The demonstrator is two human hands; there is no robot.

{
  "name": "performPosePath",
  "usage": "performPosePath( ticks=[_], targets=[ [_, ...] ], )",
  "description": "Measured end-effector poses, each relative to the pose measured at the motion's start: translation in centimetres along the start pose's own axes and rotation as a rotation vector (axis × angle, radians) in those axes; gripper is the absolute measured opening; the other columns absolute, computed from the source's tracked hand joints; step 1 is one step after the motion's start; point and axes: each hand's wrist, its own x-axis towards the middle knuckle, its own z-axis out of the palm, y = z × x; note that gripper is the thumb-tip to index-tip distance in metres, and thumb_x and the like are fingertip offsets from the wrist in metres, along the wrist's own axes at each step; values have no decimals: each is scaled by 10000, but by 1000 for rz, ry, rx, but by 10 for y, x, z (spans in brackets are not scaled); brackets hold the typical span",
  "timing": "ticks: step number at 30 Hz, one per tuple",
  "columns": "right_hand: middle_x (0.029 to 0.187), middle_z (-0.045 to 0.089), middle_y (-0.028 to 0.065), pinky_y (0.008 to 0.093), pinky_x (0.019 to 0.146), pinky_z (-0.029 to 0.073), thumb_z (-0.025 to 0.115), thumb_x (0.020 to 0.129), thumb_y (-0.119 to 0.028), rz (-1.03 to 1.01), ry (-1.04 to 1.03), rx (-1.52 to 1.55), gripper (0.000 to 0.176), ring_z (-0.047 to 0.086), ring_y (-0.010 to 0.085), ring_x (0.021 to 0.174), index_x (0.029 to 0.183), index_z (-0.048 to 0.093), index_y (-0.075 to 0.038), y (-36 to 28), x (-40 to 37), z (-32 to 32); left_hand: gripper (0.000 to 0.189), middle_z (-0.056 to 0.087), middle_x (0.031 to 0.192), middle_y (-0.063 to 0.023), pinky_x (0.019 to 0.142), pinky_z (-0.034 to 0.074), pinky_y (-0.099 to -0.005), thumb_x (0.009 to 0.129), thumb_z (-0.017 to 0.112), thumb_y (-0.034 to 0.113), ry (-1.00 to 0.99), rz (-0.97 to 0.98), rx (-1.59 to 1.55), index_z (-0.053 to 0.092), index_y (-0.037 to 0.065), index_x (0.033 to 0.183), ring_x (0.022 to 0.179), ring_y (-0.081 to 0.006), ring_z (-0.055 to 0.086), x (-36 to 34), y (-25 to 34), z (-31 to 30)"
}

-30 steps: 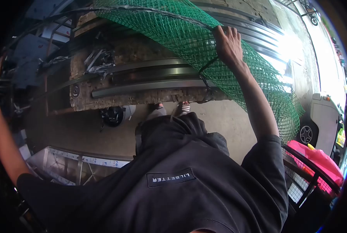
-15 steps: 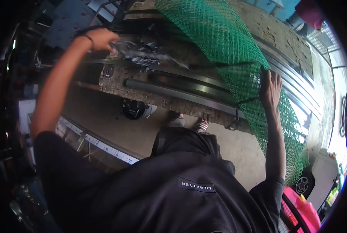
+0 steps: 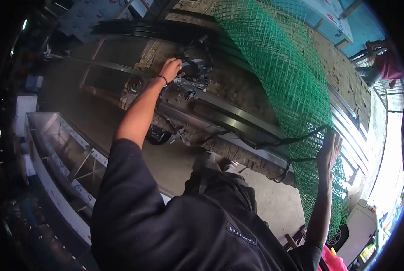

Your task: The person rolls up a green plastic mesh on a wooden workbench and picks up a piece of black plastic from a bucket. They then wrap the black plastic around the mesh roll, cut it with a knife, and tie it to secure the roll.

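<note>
A loose roll of green plastic mesh [image 3: 287, 67] lies slantwise over the bench and hangs past its front edge. My right hand [image 3: 330, 151] is closed on the mesh's right side, beside a slack black strip [image 3: 274, 143] that crosses the mesh. A second dark strip [image 3: 301, 159] passes lower on the roll. My left hand [image 3: 170, 71] is at a heap of crumpled dark and silvery plastic strips [image 3: 195, 81], fingers curled. Its fingertips are partly hidden, so what they hold cannot be made out.
Long metal profiles [image 3: 229, 118] lie along the worn wooden bench [image 3: 346, 74]. A metal frame [image 3: 53, 149] stands at my left. A white wheeled object [image 3: 357, 223] and pink item [image 3: 333, 259] are lower right. Another person [image 3: 387, 65] is at upper right.
My left hand has moved right, to the plastic heap. The dark strip, stretched toward the mesh before, now sags across the bench. My right hand remains at the mesh; the view has shifted.
</note>
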Motion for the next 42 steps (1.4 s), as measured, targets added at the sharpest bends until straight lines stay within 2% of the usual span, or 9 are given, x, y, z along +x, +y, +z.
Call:
performPosePath(
  ticks=[2,5,6,9,14,20,24,31,42],
  targets=[
    [1213,571,174,513,1043,383,524,959,-31,12,55,36,273,510,381,1169,1227,578,-32,-5,1,-3,255,636,1179,-98,926,506,-495,918,718,223,-85,-81,222,645,112,1136,1174,-341,588,7,1,3],
    [1156,572,175,512,1011,389,519,952,-24,-24,84,40,219,512,380,1118,1165,571,-25,-12,3,-9,256,639,1155,-90,947,515,-496,908,741,252,-78,9,310,660,102,1098,1199,-323,580,13,-11,10],
    [1150,572,176,508,995,392,513,956,-29,-20,73,53,196,509,380,1088,1143,569,-20,-15,4,-12,282,628,1163,-92,945,515,-498,900,754,269,-87,-26,314,642,84,1080,1222,-324,567,14,-11,11],
    [1133,571,179,502,990,395,510,955,-29,-37,82,53,176,508,379,1077,1121,567,-16,-16,4,-13,298,618,1164,-109,941,518,-488,895,764,265,-89,-76,326,616,77,1074,1210,-334,567,14,-12,15],
    [1095,566,171,501,952,403,515,954,-36,-33,88,46,160,513,372,1050,1106,565,-18,-20,7,-16,279,639,1053,-78,886,503,-488,857,798,243,-137,84,222,589,115,991,1093,-328,582,26,-45,20],
    [1100,568,171,505,946,405,521,954,-44,-46,93,53,163,515,373,1048,1108,568,-23,-21,8,-16,277,681,959,-59,895,476,-451,846,803,284,-255,112,185,600,126,946,1061,-299,590,24,-29,-2],
    [1137,576,176,508,958,405,512,967,-51,-38,99,63,167,519,379,1073,1120,570,-20,-19,7,-15,257,695,957,-42,933,453,-441,853,793,305,-277,85,171,619,143,949,1064,-278,591,24,-26,-1],
    [1189,585,190,505,981,404,497,973,-72,-56,115,71,184,521,388,1090,1127,577,-12,-22,7,-16,250,654,930,1,960,413,-434,830,814,307,-220,196,212,649,169,958,1059,-225,580,17,-32,1],
    [1104,571,186,502,938,404,488,952,-40,-44,66,53,211,503,380,1021,1138,584,-9,-14,4,-11,264,594,950,8,978,402,-471,803,838,226,-209,335,228,648,155,972,1052,-226,570,19,-43,3]
  ],
)
